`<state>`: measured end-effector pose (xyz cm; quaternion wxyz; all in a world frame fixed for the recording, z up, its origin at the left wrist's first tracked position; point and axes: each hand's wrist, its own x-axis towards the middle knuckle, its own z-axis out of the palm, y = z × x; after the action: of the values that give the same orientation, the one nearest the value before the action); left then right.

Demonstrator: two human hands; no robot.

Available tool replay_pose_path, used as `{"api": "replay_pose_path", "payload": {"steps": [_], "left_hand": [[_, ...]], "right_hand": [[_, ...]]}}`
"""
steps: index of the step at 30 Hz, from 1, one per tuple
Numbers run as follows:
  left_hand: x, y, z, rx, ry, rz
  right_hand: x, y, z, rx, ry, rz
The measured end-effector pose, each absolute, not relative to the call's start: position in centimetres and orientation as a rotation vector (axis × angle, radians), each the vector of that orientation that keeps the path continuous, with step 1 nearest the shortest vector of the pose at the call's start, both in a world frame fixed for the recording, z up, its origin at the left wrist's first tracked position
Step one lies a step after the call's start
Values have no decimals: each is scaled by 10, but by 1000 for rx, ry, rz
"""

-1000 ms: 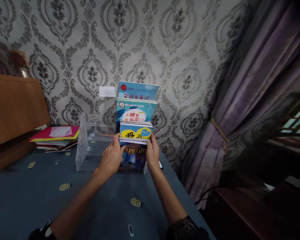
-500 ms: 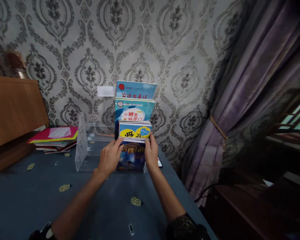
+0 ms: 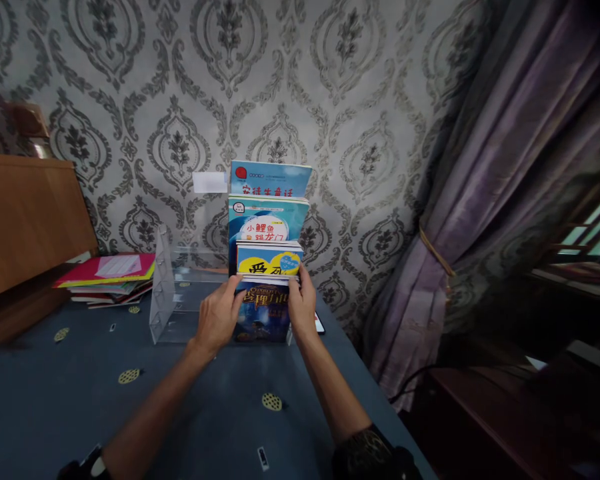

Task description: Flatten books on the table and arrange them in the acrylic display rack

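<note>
A dark blue book (image 3: 263, 313) with gold lettering stands upright at the front of a clear tiered rack (image 3: 161, 293). My left hand (image 3: 219, 312) grips its left edge near the top, the thumb on the cover. On the opposite edge, my right hand (image 3: 303, 307) is closed the same way, its thumb at the upper corner. Stepped up behind are a yellow-and-blue book (image 3: 270, 259), a teal book (image 3: 267, 217) with a white oval title and a light blue book (image 3: 275, 175) with red characters. The hidden fingers lie behind the book's edges.
Left of the rack lies a stack of books and papers (image 3: 107, 283) beneath a pink-and-yellow folder (image 3: 125, 267). A wooden cabinet (image 3: 30, 227) stands at far left. By the rack's right side, a phone-like object (image 3: 321, 325) shows partly. A purple curtain (image 3: 460, 200) hangs beyond the table's right edge.
The view has shifted very slightly. Both hands stay on the dark blue book, and the books keep their places in the rack.
</note>
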<state>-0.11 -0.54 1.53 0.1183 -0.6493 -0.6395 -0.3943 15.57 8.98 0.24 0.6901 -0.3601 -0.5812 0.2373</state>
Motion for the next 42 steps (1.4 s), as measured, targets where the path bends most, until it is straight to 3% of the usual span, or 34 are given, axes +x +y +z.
{"api": "replay_pose_path", "payload": {"steps": [15, 33, 42], "left_hand": [[0, -6, 14, -1901, -1958, -1278], [11, -12, 25, -1846, -2136, -903], [-5, -17, 9, -1981, -2006, -1080]], "right_hand": [[160, 93, 3, -777, -1342, 562], [155, 96, -2, -789, -1280, 560], [162, 93, 3, -771, -1233, 585]]}}
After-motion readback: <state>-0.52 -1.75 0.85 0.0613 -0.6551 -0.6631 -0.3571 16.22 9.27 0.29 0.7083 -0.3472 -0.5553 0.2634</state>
